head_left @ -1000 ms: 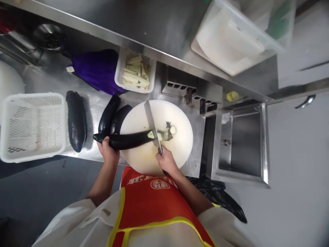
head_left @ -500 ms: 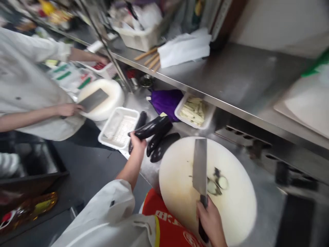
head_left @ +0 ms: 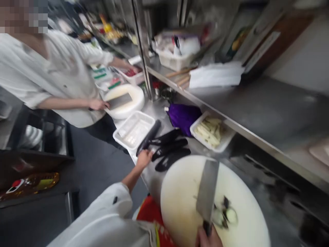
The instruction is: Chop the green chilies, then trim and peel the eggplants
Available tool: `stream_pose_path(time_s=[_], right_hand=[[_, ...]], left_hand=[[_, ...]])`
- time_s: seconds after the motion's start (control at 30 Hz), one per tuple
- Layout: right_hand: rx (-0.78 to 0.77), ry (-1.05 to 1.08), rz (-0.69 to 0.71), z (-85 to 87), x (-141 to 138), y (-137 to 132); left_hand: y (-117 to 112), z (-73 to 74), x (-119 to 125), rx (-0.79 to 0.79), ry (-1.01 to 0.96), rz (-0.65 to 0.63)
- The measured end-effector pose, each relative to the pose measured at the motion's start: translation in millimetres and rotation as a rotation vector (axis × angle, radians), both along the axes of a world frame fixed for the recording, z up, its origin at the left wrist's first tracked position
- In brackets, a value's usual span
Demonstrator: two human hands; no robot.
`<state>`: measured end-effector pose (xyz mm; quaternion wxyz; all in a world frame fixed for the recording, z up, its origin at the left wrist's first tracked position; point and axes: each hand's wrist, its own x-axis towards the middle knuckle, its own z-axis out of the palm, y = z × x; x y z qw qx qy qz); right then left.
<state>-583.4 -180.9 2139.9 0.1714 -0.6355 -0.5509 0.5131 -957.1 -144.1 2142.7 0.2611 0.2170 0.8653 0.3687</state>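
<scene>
My right hand (head_left: 208, 240) shows only partly at the bottom edge, closed round the handle of a cleaver (head_left: 207, 190). The blade lies over the round white cutting board (head_left: 180, 192), beside cut eggplant ends (head_left: 226, 216). My left hand (head_left: 144, 158) reaches left to several dark eggplants (head_left: 169, 147) lying on the steel counter. Its fingers curl at the stem end of one eggplant. The picture is blurred.
An empty white basket (head_left: 133, 128) stands left of the eggplants, with a purple bag (head_left: 183, 116) and a basket of pale eggplant strips (head_left: 212, 132) behind them. Another person (head_left: 51, 75) at the left holds a cleaver on a second round board (head_left: 124, 101). A steel shelf (head_left: 257, 99) overhangs the counter.
The view swung left and up. My left hand carried the trimmed eggplant off the board and lowered it among the others on the counter. The cleaver stayed over the board.
</scene>
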Motion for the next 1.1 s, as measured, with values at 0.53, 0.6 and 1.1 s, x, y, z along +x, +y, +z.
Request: stream_pose_path(time_s=[0.53,0.6,1.1], right_hand=[[-0.126,-0.131,-0.042,22.9,-1.0,-10.0],[-0.124,-0.140,-0.045,24.4,-2.4,-10.4],[-0.194,0.170,-0.301,21.8,3.6,-22.3]], left_hand=[[2.6,-32.5,-41.5,-0.449,0.611,-0.022],[11.4,-30.9,-51.2,-0.411,0.474,-0.024],[-32.3,31.6,-15.6,0.102,0.065,-0.611]])
